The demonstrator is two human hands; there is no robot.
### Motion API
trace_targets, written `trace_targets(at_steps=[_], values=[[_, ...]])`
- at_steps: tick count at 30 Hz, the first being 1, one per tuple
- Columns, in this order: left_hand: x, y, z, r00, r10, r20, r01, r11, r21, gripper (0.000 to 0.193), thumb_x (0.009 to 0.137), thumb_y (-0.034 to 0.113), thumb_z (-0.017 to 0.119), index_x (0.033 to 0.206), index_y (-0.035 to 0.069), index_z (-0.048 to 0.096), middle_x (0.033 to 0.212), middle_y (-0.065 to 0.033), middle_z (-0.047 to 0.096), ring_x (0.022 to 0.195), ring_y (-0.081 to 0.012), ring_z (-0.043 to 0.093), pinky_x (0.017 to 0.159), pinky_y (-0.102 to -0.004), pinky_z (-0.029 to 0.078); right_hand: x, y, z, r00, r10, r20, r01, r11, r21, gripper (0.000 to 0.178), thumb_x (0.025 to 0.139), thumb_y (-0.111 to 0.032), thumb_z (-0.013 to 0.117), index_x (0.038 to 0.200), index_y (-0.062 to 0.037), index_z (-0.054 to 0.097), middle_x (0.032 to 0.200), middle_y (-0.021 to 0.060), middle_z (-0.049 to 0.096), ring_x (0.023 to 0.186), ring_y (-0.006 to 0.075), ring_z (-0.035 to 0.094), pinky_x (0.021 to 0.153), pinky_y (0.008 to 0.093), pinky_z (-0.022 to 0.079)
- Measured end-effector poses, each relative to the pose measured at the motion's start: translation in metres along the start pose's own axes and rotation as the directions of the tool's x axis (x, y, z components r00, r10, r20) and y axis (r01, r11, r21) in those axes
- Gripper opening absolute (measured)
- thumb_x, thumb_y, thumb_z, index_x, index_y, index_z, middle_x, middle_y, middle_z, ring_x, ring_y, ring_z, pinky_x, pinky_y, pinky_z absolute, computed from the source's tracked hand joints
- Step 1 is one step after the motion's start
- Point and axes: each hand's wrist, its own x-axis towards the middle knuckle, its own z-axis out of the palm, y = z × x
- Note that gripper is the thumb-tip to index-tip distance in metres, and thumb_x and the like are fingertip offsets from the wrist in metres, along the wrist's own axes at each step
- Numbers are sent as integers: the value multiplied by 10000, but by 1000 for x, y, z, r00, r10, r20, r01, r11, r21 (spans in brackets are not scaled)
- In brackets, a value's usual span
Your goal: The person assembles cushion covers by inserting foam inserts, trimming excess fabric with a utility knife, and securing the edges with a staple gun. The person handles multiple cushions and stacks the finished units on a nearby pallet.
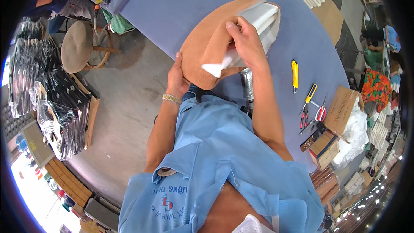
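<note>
Pressing tan fabric [207, 47] over white foam [261, 17] — brown box [343, 108] right.

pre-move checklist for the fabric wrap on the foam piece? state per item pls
1. Left hand on the near edge of the tan fabric: ok, fingers grip the rim.
2. Right hand pressing the fabric flap onto the white foam block: ok.
3. Fabric fully over the foam: not ok, white still shows at the near corner and the far end.
4. Fabric lying smooth under the right hand: cannot tell, hand covers it.
5. Tools away from the work: ok, yellow utility knife and scissors lie apart on the blue table.
6. Metal tool near the body: cannot tell whether it touches the fabric.
</note>
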Motion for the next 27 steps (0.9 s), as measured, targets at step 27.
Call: trace_targets(at_steps=[27], values=[[40, -28, -57, 978, -140, 156, 170, 964, -205, 502, 1103, 488, 397, 1296, 69, 597, 1068, -99, 708, 916, -210, 707, 734, -350, 587, -38, 53, 59, 767, -482, 424, 635, 668, -389, 134, 831, -41, 786, 876, -47, 659, 1002, 71, 621, 978, 276, 620, 848, 382, 499]])
